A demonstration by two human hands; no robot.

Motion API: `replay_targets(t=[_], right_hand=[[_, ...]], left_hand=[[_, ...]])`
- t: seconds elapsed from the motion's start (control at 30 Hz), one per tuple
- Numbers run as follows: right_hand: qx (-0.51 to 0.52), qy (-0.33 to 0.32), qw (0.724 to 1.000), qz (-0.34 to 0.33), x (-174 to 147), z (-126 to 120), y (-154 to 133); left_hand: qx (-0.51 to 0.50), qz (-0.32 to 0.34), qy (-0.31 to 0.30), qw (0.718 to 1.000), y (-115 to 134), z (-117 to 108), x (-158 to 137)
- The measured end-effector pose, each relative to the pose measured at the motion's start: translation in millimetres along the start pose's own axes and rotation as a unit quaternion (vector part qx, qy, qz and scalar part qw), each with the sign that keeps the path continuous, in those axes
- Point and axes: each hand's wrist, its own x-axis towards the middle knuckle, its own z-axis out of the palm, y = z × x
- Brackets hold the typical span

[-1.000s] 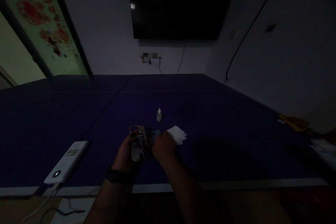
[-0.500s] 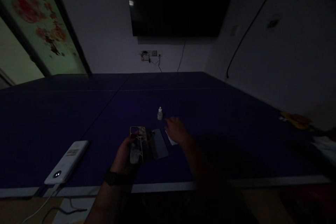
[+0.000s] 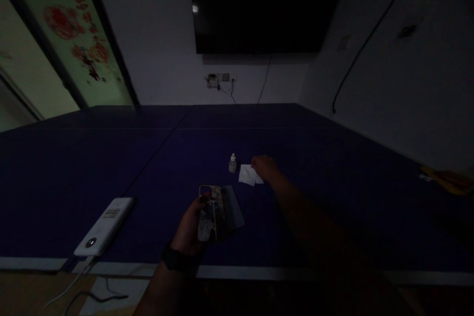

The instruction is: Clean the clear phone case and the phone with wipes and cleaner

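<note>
A patterned phone case (image 3: 212,217) with a large camera cutout is in my left hand (image 3: 189,229), my thumb lying over its face. Partly hidden behind the case, a phone (image 3: 234,210) lies on the dark blue table. Farther out, my right hand (image 3: 265,168) has its fingers closed at the edge of a white cloth or tissue (image 3: 247,175), which appears folded or doubled. Just left of that cloth stands a small dropper bottle (image 3: 232,164) with a white cap, upright.
To the left, a white power bank (image 3: 105,227) with a cable lies near the front edge of the blue table (image 3: 155,168). A sheet of paper (image 3: 111,294) is below that edge. Something yellow (image 3: 450,180) lies far right. A large dark screen (image 3: 266,7) hangs ahead.
My right hand has moved away from me, and the white cloth now lies farther out beside the bottle. My left hand has shifted the case so it overlaps the phone in view.
</note>
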Motion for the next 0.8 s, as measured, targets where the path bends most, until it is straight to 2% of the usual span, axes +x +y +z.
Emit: replay_targets(t=[0.1,0.17,0.27,0.37,0.43,0.5,0.6,0.63,0.73,0.8], right_hand=[[0.048,0.032,0.998,0.029,0.9,6.0,-9.2],[0.101,0.022,0.994,0.037,-5.9,11.6,-16.4],[0.2,-0.058,0.978,0.022,-26.1,23.2,-29.2],[0.293,-0.14,0.946,-0.006,-51.4,35.6,-42.1],[0.341,-0.167,0.925,-0.021,-64.1,41.0,-48.7],[0.371,-0.178,0.911,-0.027,-69.8,43.4,-52.5],[0.379,-0.193,0.905,-0.018,-66.7,43.9,-54.3],[0.373,-0.2,0.906,-0.011,-64.1,43.9,-54.7],[0.343,-0.211,0.915,0.009,-57.3,45.1,-58.1],[0.32,-0.206,0.925,0.019,-55.3,45.6,-62.2]], left_hand=[[0.016,0.024,0.002,1.0,-10.2,0.2,3.5],[0.034,0.058,0.028,0.997,-18.0,-0.5,8.4],[0.098,0.108,0.061,0.987,-29.2,0.0,19.8],[0.172,0.122,0.032,0.977,-37.6,4.1,34.1],[0.225,0.132,0.025,0.965,-40.7,7.2,43.1],[0.335,0.168,0.031,0.927,-40.6,8.4,49.4],[0.52,0.208,0.029,0.828,-34.3,4.8,51.2],[0.556,0.21,0.029,0.804,-31.2,2.7,50.1],[0.619,0.208,0.043,0.756,-23.3,-2.2,45.6],[0.643,0.205,0.051,0.736,-20.8,-2.7,43.4]])
